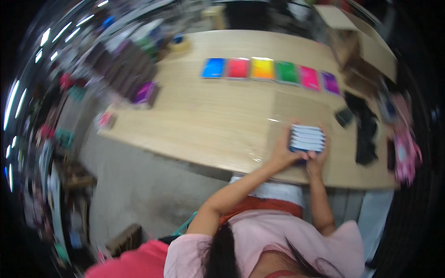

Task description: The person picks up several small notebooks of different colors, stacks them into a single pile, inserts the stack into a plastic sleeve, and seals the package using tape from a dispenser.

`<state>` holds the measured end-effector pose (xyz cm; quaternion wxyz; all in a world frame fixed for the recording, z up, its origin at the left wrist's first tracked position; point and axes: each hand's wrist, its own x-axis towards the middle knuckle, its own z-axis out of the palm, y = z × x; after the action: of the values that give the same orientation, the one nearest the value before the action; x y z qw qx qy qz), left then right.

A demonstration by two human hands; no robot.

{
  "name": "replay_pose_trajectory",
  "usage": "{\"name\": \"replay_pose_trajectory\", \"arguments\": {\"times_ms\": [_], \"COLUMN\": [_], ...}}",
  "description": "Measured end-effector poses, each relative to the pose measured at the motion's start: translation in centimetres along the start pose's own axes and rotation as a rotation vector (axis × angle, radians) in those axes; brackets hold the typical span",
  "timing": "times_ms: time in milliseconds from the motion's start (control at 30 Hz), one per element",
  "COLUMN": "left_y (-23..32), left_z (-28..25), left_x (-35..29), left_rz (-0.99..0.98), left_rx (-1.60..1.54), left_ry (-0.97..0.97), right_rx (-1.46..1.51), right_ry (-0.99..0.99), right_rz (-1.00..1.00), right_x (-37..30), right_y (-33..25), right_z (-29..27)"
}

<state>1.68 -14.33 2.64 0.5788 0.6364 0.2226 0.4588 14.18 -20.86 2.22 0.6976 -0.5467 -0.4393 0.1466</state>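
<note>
Between my two hands is a stack of thin pads (307,138), white along the edges that face up, with a dark blue lower side. My left hand (284,153) grips the stack's left side, and my right hand (318,160) closes round its right side. Both thumbs meet at the near edge. Under them lies a brown translucent sheet (292,109) on the wooden table (185,125). Farther back, flat packs form a row: blue (213,68), red (238,68), yellow (262,69), green (287,72), pink (309,78) and purple (330,83).
Stacked dark packs (120,69) fill the far left corner, beside a roll of tape (180,45). An open cardboard box (366,51) stands at the back right. Black cloth or plastic (366,129) and a pink bag (405,157) lie along the right edge.
</note>
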Motion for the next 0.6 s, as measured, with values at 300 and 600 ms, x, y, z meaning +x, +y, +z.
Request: {"name": "replay_pose_trajectory", "arguments": {"times_ms": [300, 600], "left_y": [2.4, -0.4], "left_z": [3.6, 1.6], "left_x": [0.9, 0.4], "left_rz": [0.147, -0.078], "left_rx": [-0.186, -0.079], "left_ry": [0.113, -0.084], "right_rx": [0.002, -0.831], "right_ry": [0.078, -0.187], "right_rz": [-0.022, -0.408], "right_x": [0.4, 2.9], "right_y": [-1.1, -9.3], "right_z": [-1.8, -5.0]}}
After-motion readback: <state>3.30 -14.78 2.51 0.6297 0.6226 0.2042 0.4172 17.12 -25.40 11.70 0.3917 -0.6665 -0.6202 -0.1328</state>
